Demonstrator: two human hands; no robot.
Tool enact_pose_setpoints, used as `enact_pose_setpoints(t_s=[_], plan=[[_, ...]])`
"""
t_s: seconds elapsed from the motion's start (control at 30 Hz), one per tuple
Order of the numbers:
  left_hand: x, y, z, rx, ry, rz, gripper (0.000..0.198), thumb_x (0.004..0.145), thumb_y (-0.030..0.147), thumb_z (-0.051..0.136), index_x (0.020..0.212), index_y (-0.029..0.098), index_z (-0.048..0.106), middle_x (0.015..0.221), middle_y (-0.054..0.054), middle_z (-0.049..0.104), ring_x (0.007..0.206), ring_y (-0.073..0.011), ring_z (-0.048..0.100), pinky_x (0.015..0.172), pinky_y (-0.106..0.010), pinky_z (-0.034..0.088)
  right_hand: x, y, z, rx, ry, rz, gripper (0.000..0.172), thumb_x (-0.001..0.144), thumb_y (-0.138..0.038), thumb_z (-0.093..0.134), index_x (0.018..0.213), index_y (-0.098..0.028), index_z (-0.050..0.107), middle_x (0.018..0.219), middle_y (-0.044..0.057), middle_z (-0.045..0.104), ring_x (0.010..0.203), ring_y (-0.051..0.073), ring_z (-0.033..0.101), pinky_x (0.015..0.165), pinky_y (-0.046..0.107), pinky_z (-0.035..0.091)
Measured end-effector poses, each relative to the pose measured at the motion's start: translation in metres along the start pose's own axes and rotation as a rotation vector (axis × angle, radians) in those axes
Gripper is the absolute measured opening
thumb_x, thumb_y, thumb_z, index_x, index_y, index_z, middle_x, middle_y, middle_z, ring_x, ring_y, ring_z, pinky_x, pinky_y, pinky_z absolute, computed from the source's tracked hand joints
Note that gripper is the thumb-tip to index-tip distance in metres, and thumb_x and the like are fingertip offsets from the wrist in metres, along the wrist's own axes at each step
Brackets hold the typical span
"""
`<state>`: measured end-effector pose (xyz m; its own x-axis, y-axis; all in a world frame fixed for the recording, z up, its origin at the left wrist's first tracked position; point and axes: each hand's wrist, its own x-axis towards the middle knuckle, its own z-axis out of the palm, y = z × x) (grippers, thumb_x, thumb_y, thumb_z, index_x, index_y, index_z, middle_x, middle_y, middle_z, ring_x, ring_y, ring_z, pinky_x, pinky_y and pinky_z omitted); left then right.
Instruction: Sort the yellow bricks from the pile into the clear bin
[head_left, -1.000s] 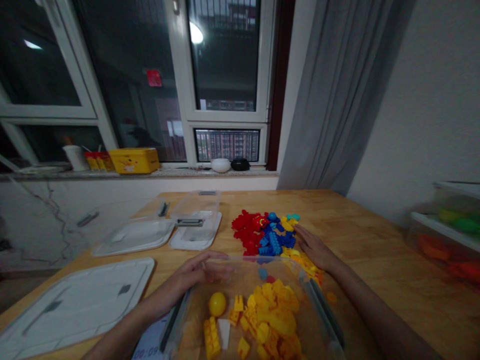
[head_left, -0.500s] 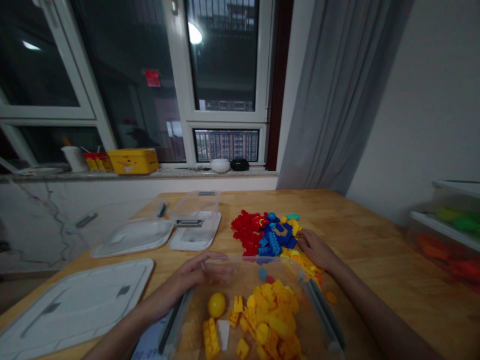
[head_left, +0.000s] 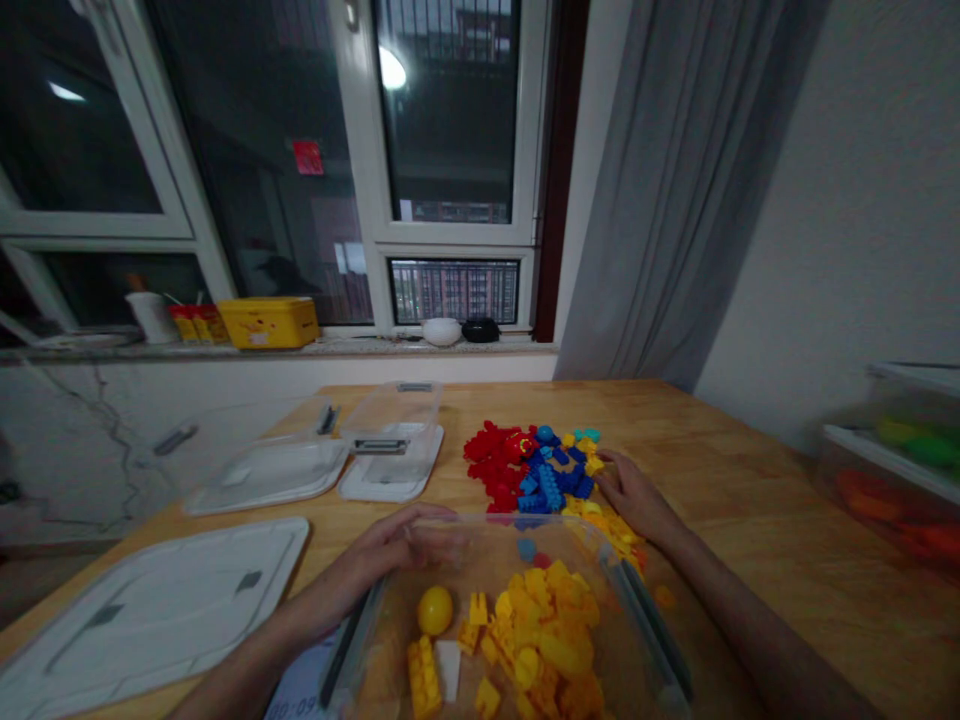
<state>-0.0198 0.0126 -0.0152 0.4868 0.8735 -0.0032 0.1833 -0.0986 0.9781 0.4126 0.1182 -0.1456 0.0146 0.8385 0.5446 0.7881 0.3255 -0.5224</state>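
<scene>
A clear plastic box [head_left: 645, 640] stands right in front of me, with yellow toy bricks [head_left: 559, 620], a yellow ball [head_left: 435, 610] and a white flat piece inside. My left hand [head_left: 412, 538] holds its far left rim, fingers bent over the wall. Beyond the box lies a loose pile of red bricks [head_left: 495, 460], blue bricks [head_left: 546, 480] and yellow pieces [head_left: 611, 525]. My right hand [head_left: 634, 490] reaches to the pile's right edge, its fingertips closed around a yellow brick [head_left: 594, 464]; the grip is partly hidden.
White lids [head_left: 180, 600] lie on the wooden table [head_left: 720, 470] at the left, with an upturned clear box [head_left: 397, 405] behind. More boxes [head_left: 900, 430] stand at the far right. A display showing digits [head_left: 300, 685] sits left of the near box.
My right fingertips have shifted slightly at the edge of the pile, and the yellow brick by them has moved a little. My left hand and the box stay put.
</scene>
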Motion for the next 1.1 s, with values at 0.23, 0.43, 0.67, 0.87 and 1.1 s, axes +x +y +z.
enact_pose_setpoints(t_s=[0.23,0.43,0.67,0.87,1.1], plan=[[0.002,-0.004,-0.002,-0.020,-0.028,-0.004,0.041,0.084,0.026,0.058,0.125,0.024,0.065,0.129,-0.003,0.075,0.127,-0.0320,0.061,0.109,-0.041,0.042,0.001,-0.001,-0.005,0.026,-0.055,0.043,0.037,0.090,-0.039,0.054,0.122,-0.019,0.058,0.123,0.012,0.068,0.111,0.026,0.064,0.098,0.042,0.049],[0.001,-0.004,-0.002,-0.004,-0.021,-0.015,0.043,0.083,0.027,0.058,0.125,0.024,0.065,0.129,-0.002,0.074,0.128,-0.0329,0.060,0.108,-0.042,0.041,0.000,-0.013,-0.012,0.039,-0.051,0.135,0.037,0.086,-0.041,0.058,0.114,-0.018,0.060,0.108,0.011,0.072,0.093,0.025,0.069,0.083,0.037,0.053],[0.002,-0.006,-0.004,-0.023,-0.045,-0.020,0.042,0.084,0.027,0.059,0.126,0.024,0.064,0.127,-0.003,0.075,0.126,-0.0321,0.061,0.110,-0.042,0.040,0.001,-0.022,-0.016,0.273,-0.016,0.232,0.036,0.084,-0.040,0.059,0.114,-0.021,0.059,0.095,0.007,0.075,0.082,0.023,0.071,0.075,0.036,0.056],[-0.001,-0.001,0.000,-0.034,-0.043,-0.010,0.040,0.085,0.029,0.059,0.125,0.024,0.064,0.126,-0.004,0.076,0.125,-0.0318,0.063,0.108,-0.042,0.042,0.002,-0.020,-0.013,0.283,0.086,0.204,0.036,0.079,-0.037,0.062,0.111,-0.021,0.062,0.086,0.007,0.071,0.075,0.024,0.068,0.063,0.034,0.055],[0.001,0.001,-0.001,0.021,-0.023,-0.016,0.039,0.085,0.030,0.060,0.123,0.025,0.066,0.125,-0.002,0.076,0.126,-0.0316,0.061,0.110,-0.041,0.041,0.001,-0.014,-0.009,0.258,0.045,0.182,0.038,0.081,-0.037,0.060,0.115,-0.020,0.057,0.076,0.001,0.063,0.063,0.019,0.062,0.058,0.030,0.050]])
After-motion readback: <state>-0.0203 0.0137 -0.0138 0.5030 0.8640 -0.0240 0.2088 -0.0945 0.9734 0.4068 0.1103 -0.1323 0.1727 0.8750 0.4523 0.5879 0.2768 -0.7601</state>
